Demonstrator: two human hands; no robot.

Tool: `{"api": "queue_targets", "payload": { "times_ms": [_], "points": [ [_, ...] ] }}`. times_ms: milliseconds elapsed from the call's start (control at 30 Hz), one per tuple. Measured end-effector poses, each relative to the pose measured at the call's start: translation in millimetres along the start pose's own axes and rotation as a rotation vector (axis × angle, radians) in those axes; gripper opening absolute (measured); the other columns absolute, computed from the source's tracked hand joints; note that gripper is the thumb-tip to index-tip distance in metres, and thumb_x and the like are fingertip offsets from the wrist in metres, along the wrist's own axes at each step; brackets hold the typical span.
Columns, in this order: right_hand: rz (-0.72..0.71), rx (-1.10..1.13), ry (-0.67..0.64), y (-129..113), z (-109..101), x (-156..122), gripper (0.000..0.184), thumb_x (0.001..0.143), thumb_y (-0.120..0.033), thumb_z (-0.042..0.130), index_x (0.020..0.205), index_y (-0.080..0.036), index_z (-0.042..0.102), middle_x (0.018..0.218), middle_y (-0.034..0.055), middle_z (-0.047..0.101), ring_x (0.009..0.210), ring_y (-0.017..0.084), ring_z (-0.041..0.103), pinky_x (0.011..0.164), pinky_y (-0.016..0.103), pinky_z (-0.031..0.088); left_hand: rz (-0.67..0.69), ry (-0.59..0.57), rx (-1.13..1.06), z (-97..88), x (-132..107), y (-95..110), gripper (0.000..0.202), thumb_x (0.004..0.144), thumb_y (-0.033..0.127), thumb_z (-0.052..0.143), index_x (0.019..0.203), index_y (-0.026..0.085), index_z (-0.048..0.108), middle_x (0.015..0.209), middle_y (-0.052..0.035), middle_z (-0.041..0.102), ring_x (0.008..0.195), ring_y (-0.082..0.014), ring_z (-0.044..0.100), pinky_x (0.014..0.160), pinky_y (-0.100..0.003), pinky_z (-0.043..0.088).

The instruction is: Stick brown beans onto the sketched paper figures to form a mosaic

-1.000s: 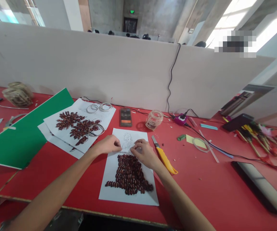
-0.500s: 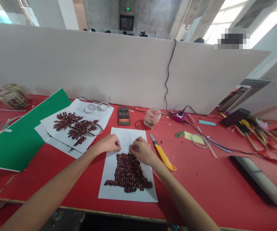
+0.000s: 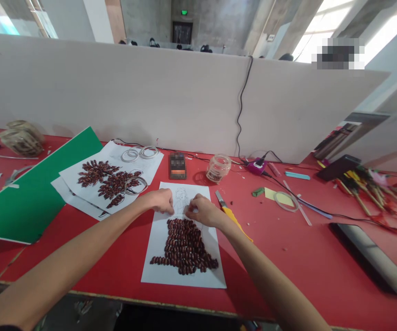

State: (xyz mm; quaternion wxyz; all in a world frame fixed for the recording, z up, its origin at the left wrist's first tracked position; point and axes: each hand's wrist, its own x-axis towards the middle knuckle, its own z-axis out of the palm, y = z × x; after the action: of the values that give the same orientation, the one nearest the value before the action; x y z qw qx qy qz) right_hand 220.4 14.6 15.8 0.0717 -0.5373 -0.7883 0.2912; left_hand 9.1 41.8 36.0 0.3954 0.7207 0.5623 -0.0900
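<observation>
Here | left hand (image 3: 163, 201), right hand (image 3: 201, 210): both curled, any contents hidden | over paper (image 3: 156, 246)

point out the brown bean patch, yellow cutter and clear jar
Brown bean patch (image 3: 184, 247), head view: its middle
Yellow cutter (image 3: 232, 214), head view: its handle
Clear jar (image 3: 218, 168), head view: its wall

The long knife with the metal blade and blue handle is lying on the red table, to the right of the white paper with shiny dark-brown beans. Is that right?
Not quite: the handle is yellow, not blue. The head view shows the long metal-bladed knife lying on the red table, to the right of the white paper with shiny dark-brown beans.
</observation>
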Motion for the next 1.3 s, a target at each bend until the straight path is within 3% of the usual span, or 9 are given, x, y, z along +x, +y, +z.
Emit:
{"api": "queue_targets", "payload": {
  "times_ms": [167,567,800,1067,1300],
  "points": [
    [0.006,0.011,0.002,-1,-1,1,0.011,0.079,-0.029,0.079,0.075,-0.019,0.076,0.101,0.0078,0.066,0.09,0.02,0.063,0.079,0.029,0.047,-0.001,0.04,0.011,3.4,0,-3,0.007,0.062,0.024,0.07,0.062,0.018,0.073,0.055,-0.0008,0.063,0.055,-0.0154,0.056,0.054,-0.024,0.039],
    [-0.005,0.07,-0.011,-1,-6,3,0.011,0.075,-0.027,0.082,0.072,-0.019,0.075,0.097,0.0065,0.067,0.082,0.018,0.064,0.073,0.026,0.051,-0.045,-0.029,-0.045,-1.2,1,0,0.007,0.06,0.023,0.071,0.06,0.016,0.071,0.054,-0.0004,0.062,0.054,-0.0131,0.053,0.051,-0.023,0.039],
    [0.0,0.095,-0.03,-2,-8,4,0.015,0.076,-0.024,0.08,0.066,-0.017,0.072,0.097,0.0077,0.066,0.067,0.013,0.058,0.057,0.024,0.047,-0.069,-0.064,-0.085,-5.2,-3,5,0.005,0.061,0.021,0.069,0.06,0.017,0.07,0.059,-0.0017,0.065,0.058,-0.0141,0.056,0.052,-0.022,0.04],
    [0.028,0.149,-0.102,-4,-11,2,0.013,0.079,-0.026,0.077,0.073,-0.015,0.072,0.106,0.0099,0.066,0.05,0.006,0.051,0.039,0.021,0.041,-0.076,-0.069,-0.082,-4.4,-5,7,0.003,0.062,0.02,0.069,0.062,0.017,0.071,0.057,0.0,0.062,0.058,-0.014,0.055,0.052,-0.022,0.04],
    [0.039,0.116,-0.073,-6,-10,2,0.014,0.077,-0.025,0.079,0.07,-0.015,0.072,0.104,0.0097,0.067,0.059,0.009,0.055,0.043,0.02,0.041,-0.083,-0.041,-0.049,-1.9,-3,7,0.002,0.063,0.018,0.07,0.061,0.016,0.07,0.056,-0.0004,0.062,0.057,-0.0142,0.055,0.052,-0.023,0.04]
  ]
}}
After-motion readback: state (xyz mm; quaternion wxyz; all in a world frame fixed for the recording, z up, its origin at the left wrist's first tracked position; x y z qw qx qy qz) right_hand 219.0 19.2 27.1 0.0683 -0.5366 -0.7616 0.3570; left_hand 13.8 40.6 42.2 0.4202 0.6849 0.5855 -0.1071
